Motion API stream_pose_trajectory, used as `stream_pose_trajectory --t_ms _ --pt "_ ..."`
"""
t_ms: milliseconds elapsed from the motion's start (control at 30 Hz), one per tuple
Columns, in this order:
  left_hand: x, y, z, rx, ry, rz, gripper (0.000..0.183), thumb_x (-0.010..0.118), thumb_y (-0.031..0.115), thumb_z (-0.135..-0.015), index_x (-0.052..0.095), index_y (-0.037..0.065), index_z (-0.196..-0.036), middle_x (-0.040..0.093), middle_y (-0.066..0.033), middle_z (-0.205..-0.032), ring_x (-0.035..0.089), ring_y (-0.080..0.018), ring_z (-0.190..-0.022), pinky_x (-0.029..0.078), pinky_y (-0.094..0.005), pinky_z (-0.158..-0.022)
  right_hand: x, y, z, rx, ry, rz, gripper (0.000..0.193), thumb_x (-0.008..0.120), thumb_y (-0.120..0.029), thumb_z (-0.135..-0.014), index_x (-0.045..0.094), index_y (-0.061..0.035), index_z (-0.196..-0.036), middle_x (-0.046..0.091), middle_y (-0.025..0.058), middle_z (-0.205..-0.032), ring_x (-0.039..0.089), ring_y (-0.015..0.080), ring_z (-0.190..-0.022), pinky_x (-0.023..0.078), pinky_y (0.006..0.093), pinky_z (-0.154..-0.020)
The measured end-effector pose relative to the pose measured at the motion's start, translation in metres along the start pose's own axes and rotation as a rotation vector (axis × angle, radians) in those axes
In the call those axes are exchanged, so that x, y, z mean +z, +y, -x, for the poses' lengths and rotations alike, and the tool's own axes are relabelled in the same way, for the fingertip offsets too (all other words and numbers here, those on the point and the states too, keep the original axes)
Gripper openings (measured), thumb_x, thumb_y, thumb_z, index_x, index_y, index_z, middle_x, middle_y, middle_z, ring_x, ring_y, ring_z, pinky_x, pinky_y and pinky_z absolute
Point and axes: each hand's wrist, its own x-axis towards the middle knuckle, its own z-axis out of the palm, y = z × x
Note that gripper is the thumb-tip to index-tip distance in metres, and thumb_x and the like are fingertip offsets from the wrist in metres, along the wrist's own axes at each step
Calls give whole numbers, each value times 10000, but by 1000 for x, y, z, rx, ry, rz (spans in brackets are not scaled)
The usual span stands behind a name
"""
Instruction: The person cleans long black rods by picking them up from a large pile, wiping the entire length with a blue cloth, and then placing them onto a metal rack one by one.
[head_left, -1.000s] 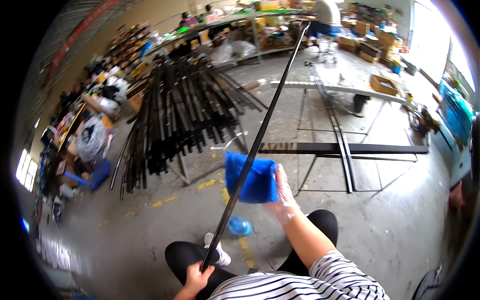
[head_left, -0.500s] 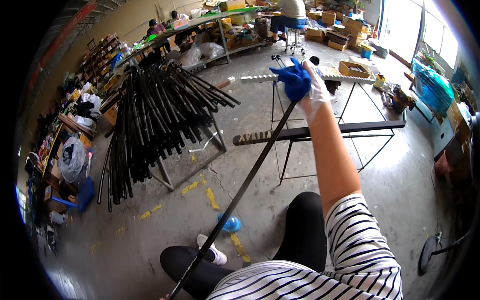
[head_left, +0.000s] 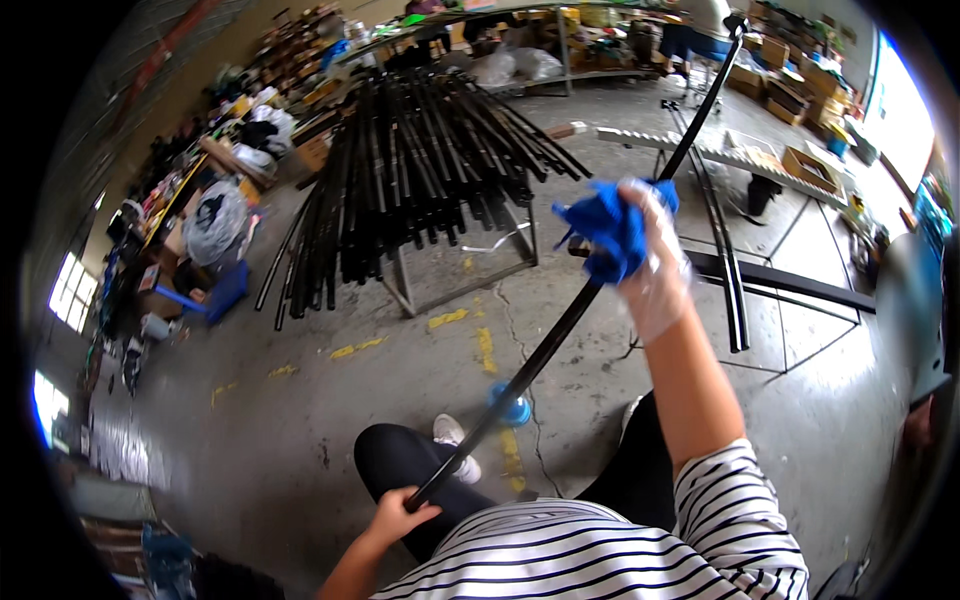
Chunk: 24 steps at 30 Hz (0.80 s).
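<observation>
A long black pole [head_left: 545, 350] slants across my body from lower left to upper right, its far end reaching the bar stand. My bare left hand [head_left: 405, 515] is closed around its near end, beside my left knee. Around the middle of the pole, my right hand [head_left: 655, 255], in a clear plastic glove, grips a crumpled blue cloth [head_left: 610, 235] wrapped against it. Beyond that hand, slim black poles [head_left: 722, 235] lean across a wire-legged stand, over a thick black bar [head_left: 800, 283].
A big pile of black poles [head_left: 420, 170] rests on a metal frame [head_left: 465, 285] at left. A ridged pale rail [head_left: 690, 150] and a cardboard box [head_left: 810, 170] lie on the stand. A blue bottle [head_left: 510, 402] is on the floor near my shoe [head_left: 455, 445]. Clutter lines the walls.
The view has shifted, and my left hand has come into view on the pole's near end. My right hand with the cloth now sits lower on the pole, with a long stretch showing beyond it.
</observation>
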Motion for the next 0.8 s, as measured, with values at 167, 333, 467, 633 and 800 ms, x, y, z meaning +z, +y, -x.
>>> stream_pose_trajectory --t_ms 167,333,467,633,800 --pt "44 45 -56 15 -328 871 638 679 315 -780 326 48 -1239 449 -4 -670 358 -46 -445 242 -173 -374 16 70 60 66 -31 131 270 620 -247 -801 518 -47 -951 611 113 -874 632 219 -671 548 335 -539" --pt "72 98 -102 149 -293 1079 783 492 651 -753 395 66 -1265 523 -84 -1016 526 -163 -729 428 -291 -661 -27 164 120 -23 -151 443 213 659 -120 -785 557 -46 -956 584 44 -870 561 119 -760 479 268 -652" --pt "82 131 -100 200 -272 1144 699 390 606 -841 396 60 -1278 495 -76 -1224 462 -199 -1128 351 -352 -969 -38 157 122 -108 -283 567 175 649 -68 -771 601 -32 -936 603 39 -857 569 126 -752 474 272 -673" --pt "49 135 -123 303 301 638 596 427 501 -887 415 34 -1258 485 -97 -1205 455 -196 -1114 334 -343 -957 -34 134 112 -44 -361 505 194 607 -42 -770 585 -24 -962 608 36 -836 574 121 -733 477 268 -656" --pt "38 192 -100 788 277 125 411 537 316 -880 528 -3 -1138 511 -111 -1139 463 -234 -1107 335 -343 -949 -43 125 106 -28 -573 798 219 636 -78 -750 565 -48 -955 595 20 -842 573 114 -755 469 271 -642"
